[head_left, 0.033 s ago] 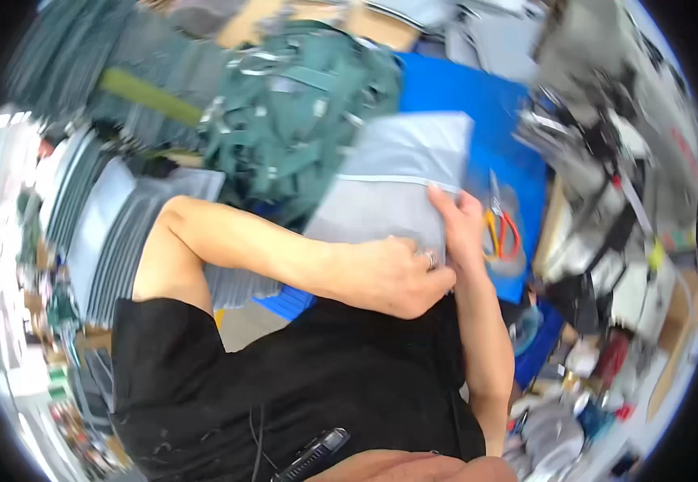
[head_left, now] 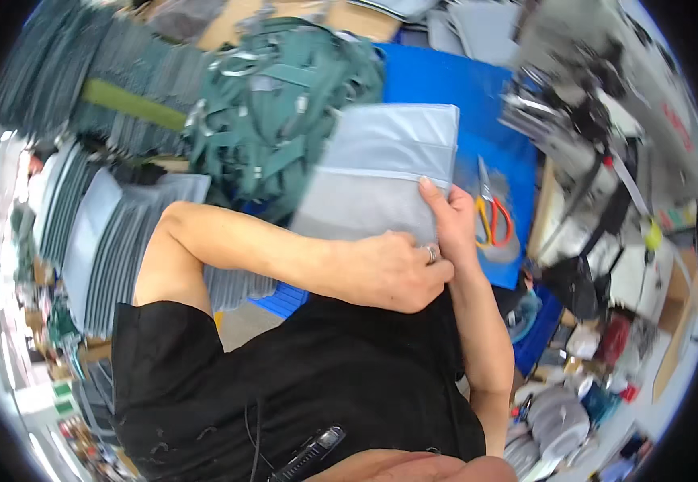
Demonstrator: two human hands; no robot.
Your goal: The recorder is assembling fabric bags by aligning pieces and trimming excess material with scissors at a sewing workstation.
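A grey fabric panel (head_left: 381,198) with a pale band across it and a clear, shiny far part lies in front of my body. My right hand (head_left: 455,223) grips its right edge, thumb on top and the other fingers mostly hidden beneath. Close beside it, my left hand (head_left: 405,273), with a ring on one finger, is closed at the panel's near right corner. Its fingertips are turned under, so the exact pinch is hidden. Scissors (head_left: 492,215) with orange and yellow handles rest to the right, on the blue table surface (head_left: 421,74).
Green webbing straps with buckles (head_left: 284,104) are heaped beyond the panel. Stacks of grey panels (head_left: 116,249) and dark green pieces (head_left: 83,72) stand at the left. A sewing machine (head_left: 638,72) and cluttered small items (head_left: 558,418) fill the right side.
The view has shifted slightly, moving the table and surrounding things a little left. Both hands keep their hold, and the panel's far edge sits slightly farther left and looks flatter.
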